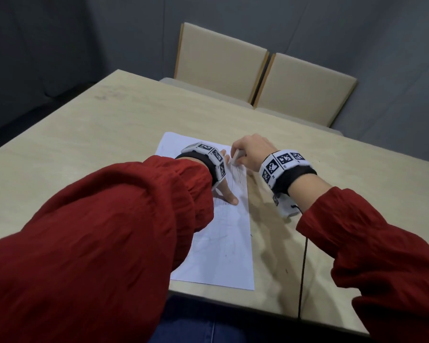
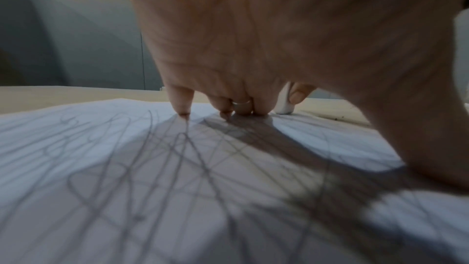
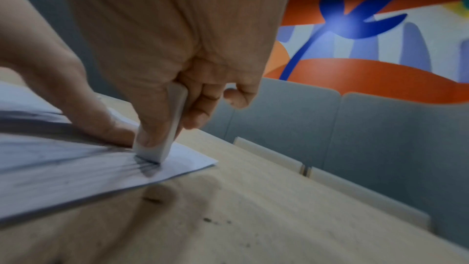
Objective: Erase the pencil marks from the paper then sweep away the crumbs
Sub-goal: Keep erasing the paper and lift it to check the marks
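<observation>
My right hand has its grip clamped on the eraser, thumb on one broad face and forefinger on the other, the remaining fingers curled loosely behind. The eraser's lower corner is touching the paper near the sheet's far right corner, right on a dense patch of pencil marks. My left hand is spread, its fingertips pressing straight down on the paper just beside the eraser, thumb planted nearer to me; that grip holds nothing, it only pins.

The paper lies flat on the bench, its near edge close to the bench's front edge. It looks thin and light, so I judge it will buckle or tear if I rub toward an unpinned part; stroking away from my pinning fingers should be safer. The eraser seems firm yet slightly yielding, and held low near its working end it should not flex much.

Scribbles cover most of the sheet toward me, so erasing seems far from done. A few dark crumbs sit on the bench just right of the paper's edge; being tiny and light, they should brush off easily with the side of a hand later.
</observation>
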